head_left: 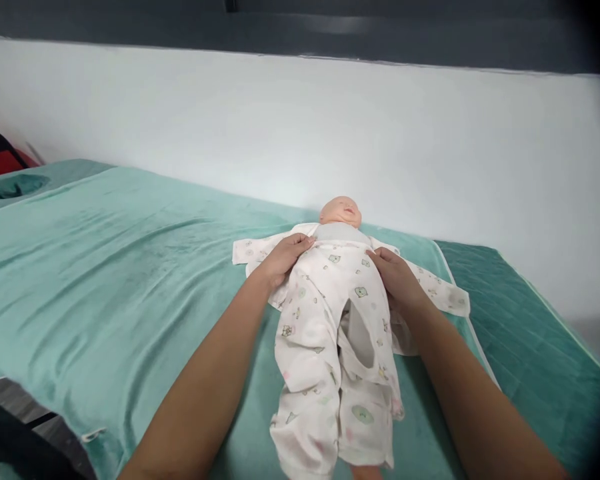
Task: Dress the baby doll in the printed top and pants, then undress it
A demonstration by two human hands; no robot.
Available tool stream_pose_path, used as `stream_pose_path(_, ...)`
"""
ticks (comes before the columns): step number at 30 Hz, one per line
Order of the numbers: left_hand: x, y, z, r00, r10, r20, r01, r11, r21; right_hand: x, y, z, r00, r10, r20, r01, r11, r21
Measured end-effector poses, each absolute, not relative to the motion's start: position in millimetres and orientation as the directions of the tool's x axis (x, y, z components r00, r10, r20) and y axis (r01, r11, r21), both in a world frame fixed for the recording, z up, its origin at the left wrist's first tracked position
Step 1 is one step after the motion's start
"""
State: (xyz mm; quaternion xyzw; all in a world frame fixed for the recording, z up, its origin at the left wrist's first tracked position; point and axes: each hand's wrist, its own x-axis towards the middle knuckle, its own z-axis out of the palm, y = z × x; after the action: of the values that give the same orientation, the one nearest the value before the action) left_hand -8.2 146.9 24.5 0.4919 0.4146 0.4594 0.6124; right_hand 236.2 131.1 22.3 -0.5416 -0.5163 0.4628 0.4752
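A baby doll [341, 212] lies on its back, head toward the wall. White baby trousers [313, 320] with small animal prints cover its legs and reach up to its belly; a split at the crotch shows a pale grey surface. Beneath the doll an open white printed shirt [450, 298] is spread, its sleeves stretched out to both sides. At the left of the waistband, my left hand [286, 259] is closed on the trousers' edge. My right hand [395, 275] pinches the waistband on the opposite side. A bit of the doll's foot shows below one trouser leg.
A wrinkled light green sheet [105, 267] covers the bed, with a darker green quilted cover [510, 300] at the right. Behind stands a white wall [300, 120]. A red and black item [0, 160] sits at far left. A dark object [15, 440] is at lower left.
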Motion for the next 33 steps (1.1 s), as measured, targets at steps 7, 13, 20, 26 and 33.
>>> stream_pose_path(7,-18,131,26,0.242,0.970,-0.014,-0.217,0.068,0.974,238,120,11,0.094,0.995,-0.046,0.001,-0.046,-0.999)
stream_pose_path(13,-25,130,24,0.217,0.976,-0.001,-0.194,0.044,0.980,238,117,9,0.126,0.992,0.002,0.095,-0.010,-0.995)
stream_pose_path(20,-20,127,26,0.136,0.975,0.178,0.224,-0.205,0.953,237,111,16,0.137,0.970,0.200,0.315,0.148,-0.937)
stream_pose_path(26,-5,126,25,0.100,0.865,0.493,0.464,-0.478,0.745,231,120,32,0.054,0.934,0.353,0.379,0.308,-0.872)
stream_pose_path(33,-3,137,23,0.071,0.899,0.433,0.479,-0.411,0.775,216,142,61,-0.238,0.879,0.413,0.455,0.476,-0.752)
